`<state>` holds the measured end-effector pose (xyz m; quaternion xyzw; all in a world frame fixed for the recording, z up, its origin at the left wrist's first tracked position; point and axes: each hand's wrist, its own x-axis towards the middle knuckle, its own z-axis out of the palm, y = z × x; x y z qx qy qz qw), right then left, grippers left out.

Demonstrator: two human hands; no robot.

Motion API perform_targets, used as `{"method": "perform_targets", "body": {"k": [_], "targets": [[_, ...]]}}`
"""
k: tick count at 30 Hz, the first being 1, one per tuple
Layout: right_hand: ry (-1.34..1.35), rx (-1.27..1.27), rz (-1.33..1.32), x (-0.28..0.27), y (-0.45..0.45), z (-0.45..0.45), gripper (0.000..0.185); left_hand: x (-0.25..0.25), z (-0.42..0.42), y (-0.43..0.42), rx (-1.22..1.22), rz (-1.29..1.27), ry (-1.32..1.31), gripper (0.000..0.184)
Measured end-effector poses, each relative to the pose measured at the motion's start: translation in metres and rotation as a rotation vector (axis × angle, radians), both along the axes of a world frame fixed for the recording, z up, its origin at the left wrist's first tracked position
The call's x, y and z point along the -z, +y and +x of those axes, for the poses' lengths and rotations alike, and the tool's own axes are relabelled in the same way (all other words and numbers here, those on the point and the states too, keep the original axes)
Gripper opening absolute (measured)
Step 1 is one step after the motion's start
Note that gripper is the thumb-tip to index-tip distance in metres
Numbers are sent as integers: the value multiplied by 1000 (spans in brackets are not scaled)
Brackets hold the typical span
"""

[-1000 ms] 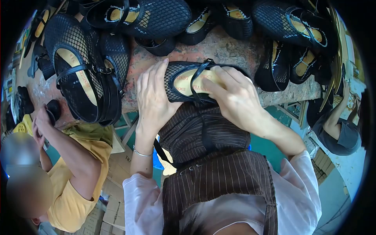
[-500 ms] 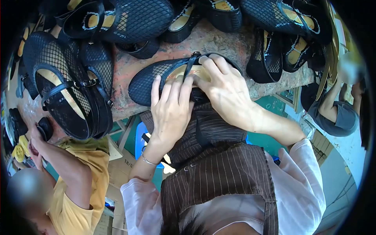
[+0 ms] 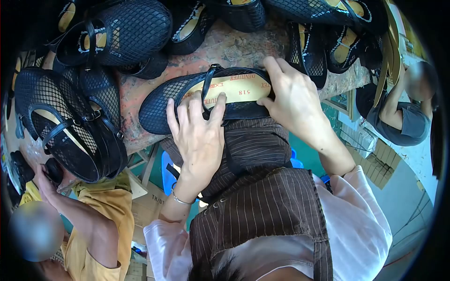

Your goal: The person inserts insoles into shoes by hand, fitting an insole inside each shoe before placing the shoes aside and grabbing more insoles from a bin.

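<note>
A black mesh shoe (image 3: pixel 161 100) lies at the table's front edge, toe to the left, its thin buckled strap across the opening. Inside it is a cream insole (image 3: pixel 243 89) with red print. My left hand (image 3: pixel 199 136) rests over the front side of the shoe, fingers spread, with fingertips on the insole near the strap. Around the heel end, my right hand (image 3: pixel 295 91) grips the shoe, fingers on the far side and thumb on the near side.
Black mesh shoes (image 3: pixel 65 126) are stacked at left, and more (image 3: pixel 136 33) line the back of the worn table (image 3: pixel 239 44). A co-worker in yellow (image 3: pixel 101 225) handles a dark shoe at left. Another person in grey (image 3: pixel 398 122) is at far right.
My right hand has moved from inside the shoe to its heel, uncovering the insole. My left hand has come from the toe side to the strap area. The shoe appears further left.
</note>
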<state>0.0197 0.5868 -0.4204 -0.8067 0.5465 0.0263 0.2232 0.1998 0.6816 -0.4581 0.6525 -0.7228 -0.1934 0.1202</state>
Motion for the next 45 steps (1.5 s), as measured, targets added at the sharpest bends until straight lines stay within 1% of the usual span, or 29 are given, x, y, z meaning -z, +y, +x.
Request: {"method": "perform_targets", "body": {"k": [5,7,11,13,14,17,19,21,22,23,24,25,27,28,29,30,32,33,36,45], "targets": [[98,-97,-11,12,-7,6,53,3,-6,1,-7,-24,-34,53],[106,-199,-96,13,-10,8,39,1,-6,0,-6,-18,-29,51],[69,-229,-62,12,-13,4,37,0,-8,0,-1,-5,-41,49],[93,-180,-3,11,-13,6,43,1,-9,-1,3,-6,-50,49],[91,-178,-1,12,-14,6,43,1,-9,-1,15,3,-60,50],[78,-194,-6,18,-22,4,39,-3,-10,-4,31,33,-79,50],[19,-224,90,19,-32,-1,37,-4,-9,-6,30,49,-87,49],[42,-237,137,21,-39,-1,36,0,-8,-5,33,21,-65,52],[38,-240,85,22,-37,3,27,5,-8,-3,32,29,-66,52],[33,-239,35,23,-36,6,18,12,-8,0,22,33,-63,65],[50,-241,61,23,-38,8,16,15,-8,0,14,34,-62,79],[46,-239,62,24,-40,7,16,13,-9,-2,17,36,-66,79],[32,-316,67,24,-43,6,15,9,-12,-7,-49,96,-21,86],[31,-314,72,23,-44,4,15,11,-13,-6,-35,84,-61,88],[14,-305,129,21,-45,1,22,10,-13,-8,-36,87,-62,88],[-3,-296,187,20,-47,-1,28,6,-12,-11,-14,79,-82,84],[-24,-292,226,18,-51,-4,28,0,-10,-17,15,74,-107,73],[-43,-289,257,18,-51,-4,28,-2,-9,-19,14,83,-108,73],[-7,-274,207,20,-48,-1,28,-2,-6,-26,68,62,-101,65],[32,-263,122,23,-41,1,29,4,-1,-25,57,27,-30,76]]}}
